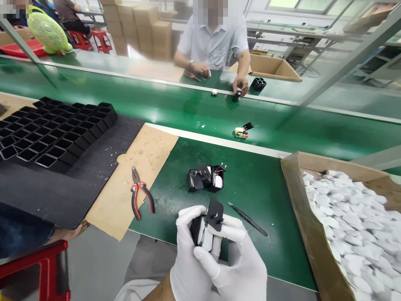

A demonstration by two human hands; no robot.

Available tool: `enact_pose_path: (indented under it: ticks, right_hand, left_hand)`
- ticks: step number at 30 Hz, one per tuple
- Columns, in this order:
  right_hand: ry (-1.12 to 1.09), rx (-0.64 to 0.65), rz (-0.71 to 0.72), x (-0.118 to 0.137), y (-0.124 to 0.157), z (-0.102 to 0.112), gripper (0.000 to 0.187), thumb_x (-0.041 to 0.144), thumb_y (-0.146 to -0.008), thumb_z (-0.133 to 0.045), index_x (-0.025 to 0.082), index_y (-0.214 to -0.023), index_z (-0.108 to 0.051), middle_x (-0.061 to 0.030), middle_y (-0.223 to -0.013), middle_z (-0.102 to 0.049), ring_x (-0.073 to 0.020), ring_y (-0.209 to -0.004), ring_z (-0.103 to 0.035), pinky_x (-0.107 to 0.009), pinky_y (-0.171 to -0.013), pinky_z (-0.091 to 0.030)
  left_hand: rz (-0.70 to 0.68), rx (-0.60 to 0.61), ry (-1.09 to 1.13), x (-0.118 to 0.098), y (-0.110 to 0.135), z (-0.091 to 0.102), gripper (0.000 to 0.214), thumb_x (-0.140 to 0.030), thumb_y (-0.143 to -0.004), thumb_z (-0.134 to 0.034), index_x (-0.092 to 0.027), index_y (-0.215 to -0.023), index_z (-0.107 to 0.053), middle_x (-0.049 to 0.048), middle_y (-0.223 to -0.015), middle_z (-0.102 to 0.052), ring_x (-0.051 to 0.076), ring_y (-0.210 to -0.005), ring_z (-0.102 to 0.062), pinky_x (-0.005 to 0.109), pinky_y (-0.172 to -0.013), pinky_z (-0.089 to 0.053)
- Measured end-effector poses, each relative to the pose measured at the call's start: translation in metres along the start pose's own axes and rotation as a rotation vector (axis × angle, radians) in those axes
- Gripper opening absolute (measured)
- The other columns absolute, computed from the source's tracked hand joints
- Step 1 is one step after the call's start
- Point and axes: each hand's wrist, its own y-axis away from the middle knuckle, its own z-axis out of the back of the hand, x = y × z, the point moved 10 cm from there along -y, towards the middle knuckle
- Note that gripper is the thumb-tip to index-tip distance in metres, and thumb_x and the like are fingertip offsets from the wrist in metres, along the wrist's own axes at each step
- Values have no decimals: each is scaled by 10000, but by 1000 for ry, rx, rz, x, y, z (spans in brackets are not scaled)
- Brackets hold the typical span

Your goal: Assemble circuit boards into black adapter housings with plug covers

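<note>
Both my hands wear white gloves and meet at the bottom centre, just over the near edge of the green mat. My left hand (188, 255) is wrapped round a small black adapter housing (198, 228) with a white part and thin wires in it. My right hand (233, 261) is closed against the same piece, fingers under its black plug cover (215, 214). Two more black housings (205, 177) with white parts sit on the mat ahead of my hands. Black tweezers (247, 218) lie just to the right.
Red-handled pliers (140, 196) lie on brown cardboard (147, 154) at left. A black tray of square housings (53, 133) fills the far left. A cardboard box of white pieces (354, 225) stands at right. Across the green conveyor (156, 104) a seated person handles small parts; one unit (241, 132) lies on the belt.
</note>
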Motion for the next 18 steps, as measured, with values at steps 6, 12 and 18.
enact_pose_path:
  ticks: [6,12,18]
  right_hand:
    - [242,-14,219,13,17,5,296,251,-1012,-743,330,-1297,-740,-86,-1343,-719,-243,-1106,-780,-350,-884,-662]
    - [82,-156,-149,-28,29,16,242,271,-986,-793,367,-1203,-838,-38,-1398,-767,-232,-1182,-792,-287,-919,-653]
    - [-276,-390,-651,-75,43,27,384,519,-1005,-734,216,-1224,-825,-107,-1192,-860,-288,-1044,-833,-371,-845,-688]
  left_hand:
    - [1,19,-163,-3,2,-9,393,-147,-1057,-547,-312,-1412,-520,90,-1319,-595,223,-1113,-715,364,-909,-660]
    - [-154,-106,-325,-19,-3,-11,540,-105,-1000,-631,-294,-1474,-456,120,-1420,-512,239,-1218,-667,407,-986,-647]
    - [-313,-104,-238,-37,9,-17,684,-82,-909,-749,-288,-1501,-475,138,-1602,-452,273,-1506,-550,416,-1148,-609]
